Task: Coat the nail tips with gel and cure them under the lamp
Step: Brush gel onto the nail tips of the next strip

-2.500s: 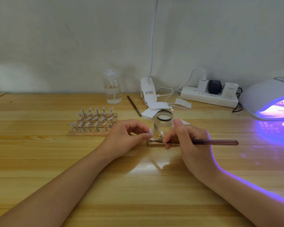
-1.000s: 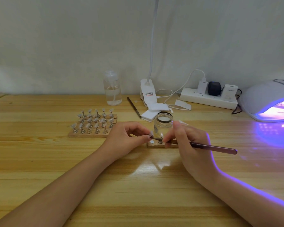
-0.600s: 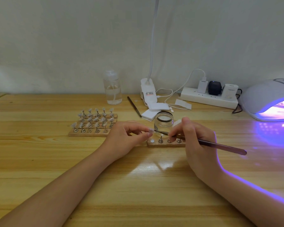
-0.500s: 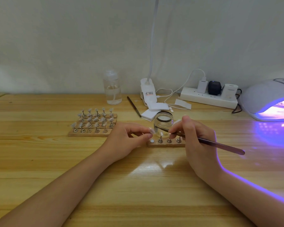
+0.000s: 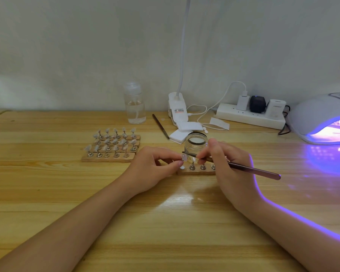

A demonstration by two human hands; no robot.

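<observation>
Coating step, as I read it: my left hand [image 5: 155, 165] pinches a small clear nail tip [image 5: 184, 158] on its stand, just above the short wooden holder strip [image 5: 196, 171] on the bench [image 5: 47, 193]. My right hand [image 5: 224, 163] grips the thin dark brush [image 5: 249, 169], bristle end touching the tip, beside the open glass gel jar [image 5: 196, 143]. Next I'd reseat the tip on the strip and carry it to the lit white curing lamp [image 5: 326, 120], far right. More tips wait on the left rack [image 5: 111, 146].

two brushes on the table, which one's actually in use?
The brush in the right hand, its tip at the nail tip pinched by the left hand. The other brush lies untouched beside the clear bottle.
</observation>
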